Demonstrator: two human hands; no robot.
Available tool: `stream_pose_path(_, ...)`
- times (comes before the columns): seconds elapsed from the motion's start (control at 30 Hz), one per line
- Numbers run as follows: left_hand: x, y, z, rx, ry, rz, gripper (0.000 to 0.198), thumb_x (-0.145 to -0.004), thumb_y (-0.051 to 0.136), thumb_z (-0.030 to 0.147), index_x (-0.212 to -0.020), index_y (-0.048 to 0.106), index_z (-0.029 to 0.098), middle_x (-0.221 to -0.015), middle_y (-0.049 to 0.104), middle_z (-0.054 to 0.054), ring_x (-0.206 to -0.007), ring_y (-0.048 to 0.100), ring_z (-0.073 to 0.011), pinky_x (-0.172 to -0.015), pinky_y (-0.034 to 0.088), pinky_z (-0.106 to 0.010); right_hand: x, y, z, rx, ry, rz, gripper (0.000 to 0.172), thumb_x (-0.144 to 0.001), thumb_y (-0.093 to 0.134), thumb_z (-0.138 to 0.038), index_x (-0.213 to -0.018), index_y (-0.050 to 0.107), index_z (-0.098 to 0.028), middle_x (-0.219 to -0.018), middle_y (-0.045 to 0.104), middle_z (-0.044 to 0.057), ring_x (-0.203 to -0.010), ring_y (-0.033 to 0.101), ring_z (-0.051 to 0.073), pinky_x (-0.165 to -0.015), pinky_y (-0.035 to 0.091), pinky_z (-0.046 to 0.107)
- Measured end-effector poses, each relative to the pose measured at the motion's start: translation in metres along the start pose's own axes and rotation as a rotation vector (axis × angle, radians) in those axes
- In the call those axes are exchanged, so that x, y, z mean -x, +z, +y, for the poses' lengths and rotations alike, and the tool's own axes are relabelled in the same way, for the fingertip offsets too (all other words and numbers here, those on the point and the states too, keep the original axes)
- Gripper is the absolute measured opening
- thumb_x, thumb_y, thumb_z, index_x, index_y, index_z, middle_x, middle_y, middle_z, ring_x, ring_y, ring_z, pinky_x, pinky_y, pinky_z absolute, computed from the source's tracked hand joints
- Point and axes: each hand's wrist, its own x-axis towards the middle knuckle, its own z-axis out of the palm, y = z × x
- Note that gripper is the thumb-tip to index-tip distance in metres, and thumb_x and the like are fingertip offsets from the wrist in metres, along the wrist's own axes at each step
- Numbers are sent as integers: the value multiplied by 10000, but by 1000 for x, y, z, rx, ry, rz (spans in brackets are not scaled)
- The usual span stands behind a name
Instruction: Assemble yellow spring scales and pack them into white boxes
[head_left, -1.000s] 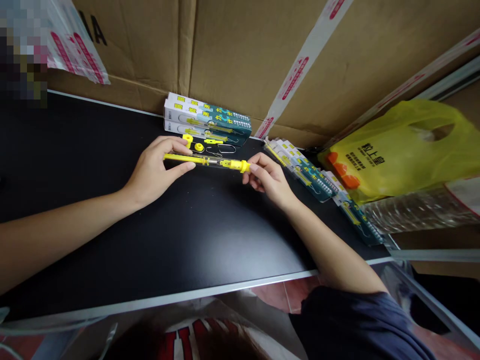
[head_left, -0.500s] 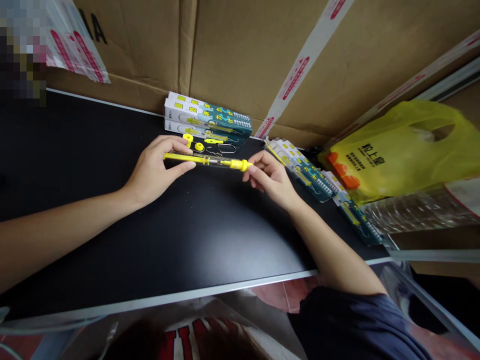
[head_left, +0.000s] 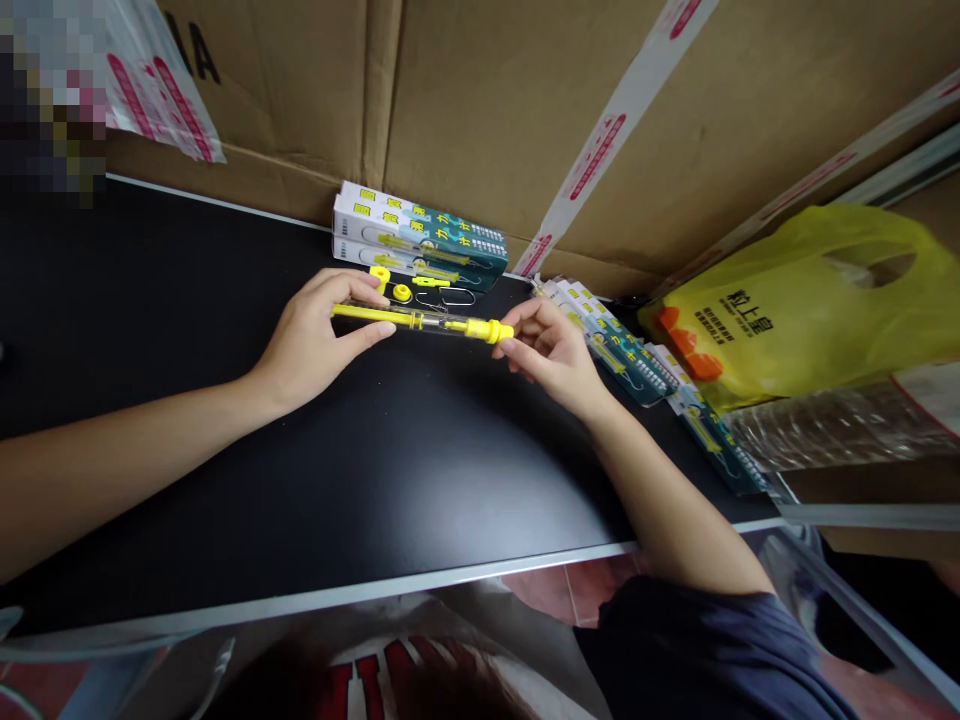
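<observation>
A long yellow and clear tube-shaped tool is held level above the black tabletop. My left hand grips its left end between thumb and fingers. My right hand pinches the yellow cap at its right end. Just behind the tool lie small yellow parts and a thin wire clip. Two stacked printed boxes of the same product stand behind those, against the cardboard.
Large taped cardboard cartons wall off the back. A fanned row of flat product boxes runs to the right. A yellow plastic bag and clear wrapping sit at the right edge. The table's pale front edge is near me.
Both hands keep their hold on the tool. The right hand and the cap end have shifted slightly to the right; the view has tilted a little.
</observation>
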Motion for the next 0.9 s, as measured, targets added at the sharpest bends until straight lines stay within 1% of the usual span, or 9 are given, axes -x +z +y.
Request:
stream_pose_path(0.17,0,0,1,-2,-17,-10,179,-790,749,297,-925,663,218,-1179,688,-63,-1182,635,-265,-1111,457,-478,1,1,0,-9,15,-15,355,-829,754,-478,-905,546,-200,-735,658,-6,-553,533,74,-464,406,201)
stream_pose_path(0.3,0,0,2,-7,-27,-19,175,-789,747,303,-923,665,224,-1189,685,-58,-1191,632,-264,-1120,452,-475,1,1,-1,11,20,-28,356,-856,716,-512,-869,545,-200,-704,647,-12,-532,498,71,-455,381,199)
stream_pose_path(0.47,0,-1,2,-1,-29,-21,162,-792,743,308,-915,663,238,-1187,684,-55,-1197,627,-263,-1128,447,-471,3,-1,1,126,34,-55,397,-933,577,-579,-829,566,-197,-725,650,6,-544,471,77,-463,348,209)
stream_pose_path(0.53,0,-1,3,4,-37,-20,169,-789,744,311,-916,661,236,-1182,682,-56,-1198,623,-267,-1129,444,-472,3,-1,0,139,39,-61,404,-946,546,-590,-849,569,-199,-737,649,10,-557,475,84,-463,339,212)
stream_pose_path(0.63,0,0,4,6,-52,-21,178,-780,750,314,-912,658,238,-1174,680,-51,-1200,618,-269,-1129,443,-473,2,-1,-1,89,42,-61,379,-910,607,-586,-916,552,-211,-733,652,-1,-554,477,92,-464,342,215)
stream_pose_path(0.7,0,0,4,4,-48,-20,174,-782,748,312,-909,658,235,-1175,680,-53,-1198,619,-271,-1128,443,-476,2,0,-1,64,43,-69,379,-883,652,-573,-923,537,-214,-728,655,-8,-547,474,92,-468,348,216)
stream_pose_path(0.8,0,-1,4,-2,-36,-26,168,-789,746,314,-908,657,236,-1185,682,-54,-1197,621,-277,-1129,441,-486,2,2,0,80,40,-74,369,-897,640,-564,-891,534,-211,-727,653,-7,-546,468,89,-481,350,219)
stream_pose_path(0.9,0,-1,3,-8,-34,-31,169,-790,747,313,-912,658,238,-1193,685,-54,-1200,621,-277,-1129,441,-482,3,2,2,130,25,-79,399,-952,544,-578,-823,546,-200,-726,641,5,-552,462,87,-491,341,224)
